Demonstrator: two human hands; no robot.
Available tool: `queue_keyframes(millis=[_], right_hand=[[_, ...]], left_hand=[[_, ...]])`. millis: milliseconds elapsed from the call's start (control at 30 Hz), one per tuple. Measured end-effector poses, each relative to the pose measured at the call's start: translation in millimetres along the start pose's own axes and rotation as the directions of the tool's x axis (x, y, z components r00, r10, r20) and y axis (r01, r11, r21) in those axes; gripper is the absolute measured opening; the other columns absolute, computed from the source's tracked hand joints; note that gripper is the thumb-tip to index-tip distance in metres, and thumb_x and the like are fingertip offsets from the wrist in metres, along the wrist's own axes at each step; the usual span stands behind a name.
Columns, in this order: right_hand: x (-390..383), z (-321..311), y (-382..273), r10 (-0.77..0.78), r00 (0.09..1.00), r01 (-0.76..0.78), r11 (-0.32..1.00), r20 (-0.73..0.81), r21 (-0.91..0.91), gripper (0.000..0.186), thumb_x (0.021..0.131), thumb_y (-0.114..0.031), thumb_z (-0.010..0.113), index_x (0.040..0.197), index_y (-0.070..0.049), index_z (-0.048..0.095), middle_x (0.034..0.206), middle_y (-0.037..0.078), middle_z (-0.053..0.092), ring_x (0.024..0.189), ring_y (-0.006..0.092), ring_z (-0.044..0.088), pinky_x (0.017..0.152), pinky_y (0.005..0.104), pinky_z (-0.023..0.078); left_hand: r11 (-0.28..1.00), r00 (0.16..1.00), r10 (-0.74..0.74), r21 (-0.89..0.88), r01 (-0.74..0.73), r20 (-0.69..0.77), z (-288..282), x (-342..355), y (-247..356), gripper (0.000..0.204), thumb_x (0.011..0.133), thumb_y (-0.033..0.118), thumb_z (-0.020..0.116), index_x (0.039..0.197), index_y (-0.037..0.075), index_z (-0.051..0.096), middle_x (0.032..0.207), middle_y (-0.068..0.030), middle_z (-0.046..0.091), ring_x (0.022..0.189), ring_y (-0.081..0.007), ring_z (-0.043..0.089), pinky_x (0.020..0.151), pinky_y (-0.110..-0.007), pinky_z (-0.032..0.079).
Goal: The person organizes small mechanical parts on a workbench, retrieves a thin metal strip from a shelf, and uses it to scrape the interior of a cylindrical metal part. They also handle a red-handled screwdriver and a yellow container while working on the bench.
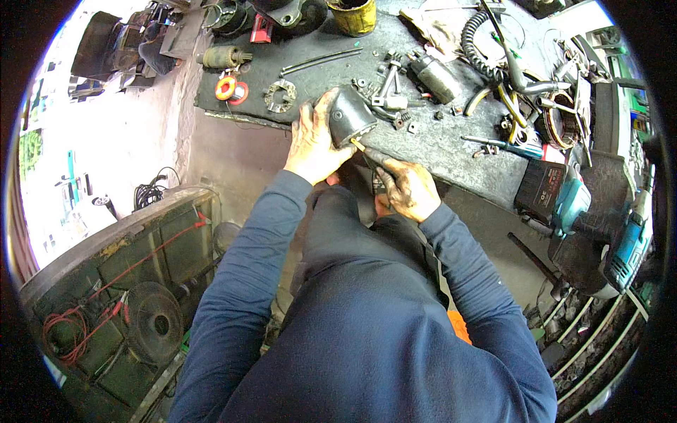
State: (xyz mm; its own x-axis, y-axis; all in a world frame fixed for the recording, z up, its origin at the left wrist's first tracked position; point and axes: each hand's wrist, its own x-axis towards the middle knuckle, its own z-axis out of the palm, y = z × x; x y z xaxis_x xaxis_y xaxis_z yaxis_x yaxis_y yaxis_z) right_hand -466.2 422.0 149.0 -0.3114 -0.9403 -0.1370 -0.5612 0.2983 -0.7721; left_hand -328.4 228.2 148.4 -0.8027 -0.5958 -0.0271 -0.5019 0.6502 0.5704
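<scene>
At the front edge of the dark workbench (257,77), my left hand (309,146) grips a black cylindrical metal housing (349,114) that lies tilted toward me. Its fingers press along the housing's left side, and the thumb reaches under the lower rim. My right hand (410,189), smudged with grease, is closed around a thin tool (358,144) with a yellowish tip. That tip is at the housing's lower rim; whether it touches is too small to tell. Left of the housing lies a round brush-holder ring (280,96). Bolts and small nuts (399,123) are scattered to its right.
A motor armature (226,56), wire spools (226,87) and a yellow pot (351,17) stand toward the back. A metal cylinder (434,76), a screwdriver (504,146) and a coiled black cable (476,46) occupy the right side. Teal power tools (571,201) lie beyond the bench's right end.
</scene>
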Motion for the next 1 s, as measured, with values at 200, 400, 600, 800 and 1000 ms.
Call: queue_keyframes(millis=[200,400,600,800,1000], right_hand=[[1.3,0.1,3.3,0.001,0.999,0.0,1.0,-0.054,0.009,0.03,0.096,-0.02,0.063,0.124,-0.012,0.07,0.092,0.022,0.072,0.086,0.041,0.07,0.076,0.0498,0.054],[13.5,-0.9,0.2,0.035,0.999,-0.037,0.999,0.036,0.039,0.032,0.097,-0.019,0.061,0.127,-0.014,0.07,0.096,0.022,0.072,0.09,0.042,0.07,0.079,0.0497,0.054],[15.9,-8.3,-11.7,0.12,0.99,-0.125,0.99,0.071,0.073,0.027,0.098,-0.02,0.06,0.119,-0.008,0.071,0.097,0.024,0.071,0.093,0.043,0.069,0.079,0.0503,0.054],[5.7,-2.9,-5.7,0.052,0.999,-0.049,0.968,-0.005,0.246,0.022,0.099,-0.022,0.063,0.105,-0.002,0.07,0.079,0.025,0.066,0.072,0.0447,0.065,0.064,0.0487,0.05],[16.2,4.1,-9.8,0.033,0.999,-0.031,0.993,-0.014,0.11,0.025,0.1,-0.023,0.06,0.113,-0.007,0.072,0.093,0.023,0.072,0.086,0.0431,0.069,0.076,0.0495,0.053]], left_hand=[[1.0,1.0,-0.014,0.016,0.014,-0.027,1.6,0.3,0.9,0.115,0.069,0.031,0.09,0.16,0.025,0.02,0.14,-0.0287,0.039,0.131,-0.0503,0.044,0.111,-0.059,0.035],[1.0,0.999,-0.006,-0.003,0.006,-0.032,1.2,1.7,-2.9,0.116,0.069,0.029,0.091,0.16,0.025,0.02,0.145,-0.0254,0.038,0.136,-0.0483,0.04,0.112,-0.059,0.034],[0.999,1.0,0.011,-0.03,-0.012,-0.027,1.8,2.5,-4.9,0.116,0.068,0.028,0.09,0.16,0.025,0.02,0.145,-0.0255,0.039,0.134,-0.049,0.041,0.111,-0.059,0.036],[0.993,0.997,0.074,-0.095,-0.072,0.012,-0.7,3.5,-20.7,0.117,0.065,0.024,0.092,0.159,0.026,0.023,0.141,-0.0213,0.042,0.134,-0.0508,0.043,0.112,-0.058,0.038],[0.996,0.996,0.068,-0.066,-0.064,0.056,-5.5,7.5,-25.5,0.122,0.062,0.018,0.096,0.159,0.021,0.023,0.145,-0.0212,0.042,0.137,-0.0445,0.045,0.116,-0.051,0.04]])
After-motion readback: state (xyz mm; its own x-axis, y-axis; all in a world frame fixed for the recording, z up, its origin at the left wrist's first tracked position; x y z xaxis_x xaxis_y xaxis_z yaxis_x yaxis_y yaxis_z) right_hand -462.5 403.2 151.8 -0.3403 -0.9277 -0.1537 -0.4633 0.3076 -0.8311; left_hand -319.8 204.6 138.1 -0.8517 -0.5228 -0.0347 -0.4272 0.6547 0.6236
